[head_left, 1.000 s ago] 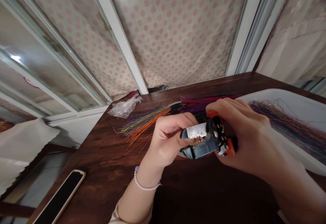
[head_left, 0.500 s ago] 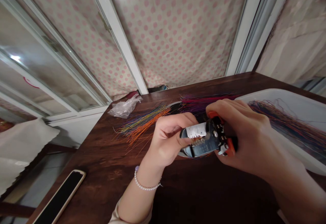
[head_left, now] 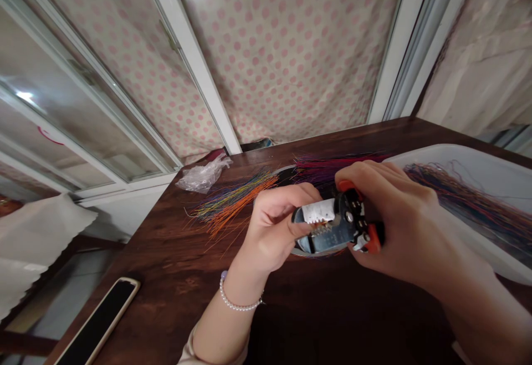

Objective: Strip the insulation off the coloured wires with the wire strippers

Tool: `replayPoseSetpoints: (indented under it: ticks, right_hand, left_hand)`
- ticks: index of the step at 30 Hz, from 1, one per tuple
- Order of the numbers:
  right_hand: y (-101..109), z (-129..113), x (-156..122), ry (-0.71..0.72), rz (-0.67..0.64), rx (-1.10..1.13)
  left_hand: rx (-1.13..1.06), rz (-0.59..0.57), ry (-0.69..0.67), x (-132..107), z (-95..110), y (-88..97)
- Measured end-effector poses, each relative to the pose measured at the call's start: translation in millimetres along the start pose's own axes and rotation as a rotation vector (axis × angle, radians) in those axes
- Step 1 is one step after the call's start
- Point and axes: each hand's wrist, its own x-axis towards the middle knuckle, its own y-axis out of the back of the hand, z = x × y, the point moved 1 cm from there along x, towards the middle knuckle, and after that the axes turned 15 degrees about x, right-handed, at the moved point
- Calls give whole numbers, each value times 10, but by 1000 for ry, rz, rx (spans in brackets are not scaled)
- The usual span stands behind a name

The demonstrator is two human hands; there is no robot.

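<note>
My right hand is closed round the orange handles of a wire stripper, whose toothed metal jaws point left. My left hand is pinched at the jaw tips, thumb against the tool; whatever its fingers hold is too small and hidden to make out. A beaded bracelet is on the left wrist. Beyond the left hand lies a bundle of orange, yellow and blue wires. Red and purple wires lie behind the tool, partly covered by the right hand.
A white tub at the right holds a tangle of coloured wires. A crumpled clear plastic bag lies at the table's far left. A phone rests near the left edge of the dark wooden table.
The wire stripper and my right hand have shifted very slightly left. My left hand stays pinched in almost the same place.
</note>
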Motion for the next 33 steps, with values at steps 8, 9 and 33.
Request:
replayPoseSetpoints:
  ticks: [8, 9, 33]
  right_hand:
    - [9, -6, -2, -10, 4, 9]
    - [8, -6, -1, -13, 6, 9]
    - [3, 9, -8, 8, 17, -37]
  left_hand:
    - [12, -12, -25, 0, 6, -7]
    - [18, -6, -23, 1, 11, -10]
    - [-6, 12, 57, -32, 60, -30]
